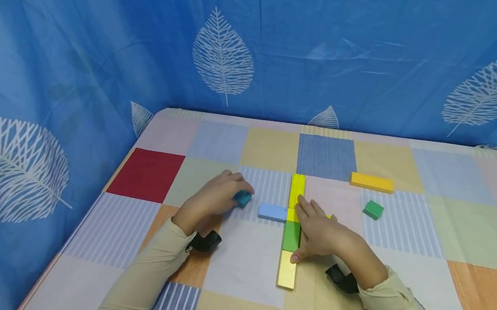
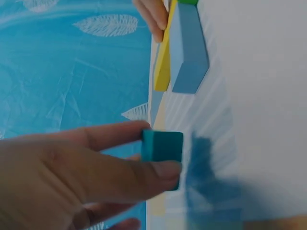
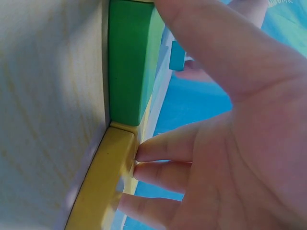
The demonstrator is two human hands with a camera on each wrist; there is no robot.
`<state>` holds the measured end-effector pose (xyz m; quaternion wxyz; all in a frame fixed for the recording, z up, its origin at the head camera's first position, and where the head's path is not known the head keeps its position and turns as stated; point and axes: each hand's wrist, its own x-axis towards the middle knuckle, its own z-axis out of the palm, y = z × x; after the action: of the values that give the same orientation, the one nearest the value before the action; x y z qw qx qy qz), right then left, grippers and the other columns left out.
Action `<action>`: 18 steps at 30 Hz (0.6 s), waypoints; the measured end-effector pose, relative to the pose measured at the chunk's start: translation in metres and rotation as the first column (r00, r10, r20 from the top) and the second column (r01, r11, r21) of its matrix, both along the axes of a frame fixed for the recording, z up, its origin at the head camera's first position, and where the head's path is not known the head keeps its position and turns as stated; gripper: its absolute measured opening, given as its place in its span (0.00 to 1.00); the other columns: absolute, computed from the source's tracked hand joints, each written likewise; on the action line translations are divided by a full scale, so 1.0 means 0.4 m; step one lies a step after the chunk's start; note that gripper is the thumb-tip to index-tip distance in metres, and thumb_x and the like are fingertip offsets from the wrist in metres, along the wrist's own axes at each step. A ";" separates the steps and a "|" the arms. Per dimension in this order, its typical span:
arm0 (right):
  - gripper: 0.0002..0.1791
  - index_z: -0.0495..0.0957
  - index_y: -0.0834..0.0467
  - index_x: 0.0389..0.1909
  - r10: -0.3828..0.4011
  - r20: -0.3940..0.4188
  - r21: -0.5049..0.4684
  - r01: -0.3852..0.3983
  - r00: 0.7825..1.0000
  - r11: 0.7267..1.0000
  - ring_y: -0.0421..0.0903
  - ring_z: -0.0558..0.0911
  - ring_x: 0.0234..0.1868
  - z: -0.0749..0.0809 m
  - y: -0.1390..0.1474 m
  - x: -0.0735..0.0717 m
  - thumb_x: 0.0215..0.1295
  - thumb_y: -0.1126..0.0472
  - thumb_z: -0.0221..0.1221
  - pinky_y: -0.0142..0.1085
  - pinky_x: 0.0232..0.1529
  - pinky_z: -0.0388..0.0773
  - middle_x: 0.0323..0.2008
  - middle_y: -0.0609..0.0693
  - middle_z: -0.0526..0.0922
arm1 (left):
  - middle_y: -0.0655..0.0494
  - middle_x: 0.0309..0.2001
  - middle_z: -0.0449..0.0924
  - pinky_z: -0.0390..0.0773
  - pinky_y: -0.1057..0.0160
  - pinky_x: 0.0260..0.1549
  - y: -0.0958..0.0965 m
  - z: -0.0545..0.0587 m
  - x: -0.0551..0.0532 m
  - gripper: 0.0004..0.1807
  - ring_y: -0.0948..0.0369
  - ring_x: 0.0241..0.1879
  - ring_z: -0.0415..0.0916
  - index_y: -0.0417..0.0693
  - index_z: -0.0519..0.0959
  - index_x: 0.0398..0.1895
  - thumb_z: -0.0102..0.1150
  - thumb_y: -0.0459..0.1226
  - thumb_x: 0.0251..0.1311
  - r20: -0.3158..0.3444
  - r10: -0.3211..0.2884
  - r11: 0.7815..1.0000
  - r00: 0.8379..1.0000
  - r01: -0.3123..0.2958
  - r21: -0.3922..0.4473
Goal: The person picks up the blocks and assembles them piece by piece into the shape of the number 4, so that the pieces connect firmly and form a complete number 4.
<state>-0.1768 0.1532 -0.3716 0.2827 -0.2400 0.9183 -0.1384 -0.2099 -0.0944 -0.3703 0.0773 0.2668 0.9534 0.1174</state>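
My left hand (image 1: 219, 194) pinches a small teal block (image 2: 163, 146) between thumb and fingers, held above the cloth. To its right, blocks lie joined in a cross: a bright yellow block (image 1: 297, 190) at the far end, a green block (image 1: 291, 236) and a pale yellow block (image 1: 287, 270) nearer me. A light blue block (image 1: 272, 212) forms the left arm. On the right side, a yellow block (image 3: 98, 184) is partly covered by my right hand (image 1: 320, 232). That hand's fingers are extended, with fingertips touching the blocks near the crossing and the thumb beside the pale yellow block.
Toward the back right lie a separate orange-yellow block (image 1: 371, 182) and a small green block (image 1: 374, 209). A patchwork cloth (image 1: 251, 264) covers the table. Behind and to the left hangs a blue curtain (image 1: 294, 48) with white leaf prints.
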 end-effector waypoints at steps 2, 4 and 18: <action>0.67 0.44 0.70 0.68 0.002 -0.002 0.000 -0.002 1.000 1.000 0.65 0.41 0.70 0.000 0.000 -0.001 0.36 0.37 0.68 0.70 0.56 0.48 0.71 0.64 0.38 | 0.52 0.48 0.77 0.72 0.59 0.51 0.007 -0.003 0.000 0.21 0.54 0.47 0.70 0.52 0.80 0.47 0.61 0.25 0.49 -0.008 -0.020 1.000 1.000 0.020 0.010; 0.67 0.44 0.70 0.68 0.002 -0.003 0.001 -0.002 1.000 1.000 0.65 0.41 0.70 0.000 0.002 -0.001 0.36 0.37 0.68 0.70 0.56 0.48 0.71 0.64 0.38 | 0.54 0.48 0.77 0.72 0.60 0.51 0.014 -0.007 0.001 0.22 0.56 0.47 0.69 0.53 0.81 0.47 0.60 0.24 0.49 -0.010 -0.028 1.000 1.000 0.028 0.003; 0.67 0.44 0.70 0.68 0.007 -0.004 -0.003 -0.007 1.000 1.000 0.65 0.41 0.70 0.006 0.006 0.000 0.36 0.38 0.69 0.71 0.55 0.48 0.71 0.64 0.36 | 0.56 0.49 0.78 0.71 0.61 0.52 0.033 -0.011 0.008 0.22 0.57 0.47 0.69 0.54 0.80 0.48 0.60 0.24 0.49 0.018 -0.049 0.998 0.999 0.050 -0.046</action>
<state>-0.1769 0.1557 -0.3693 0.2812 -0.2440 0.9177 -0.1383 -0.2065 -0.0811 -0.3745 0.0946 0.2876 0.9483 0.0954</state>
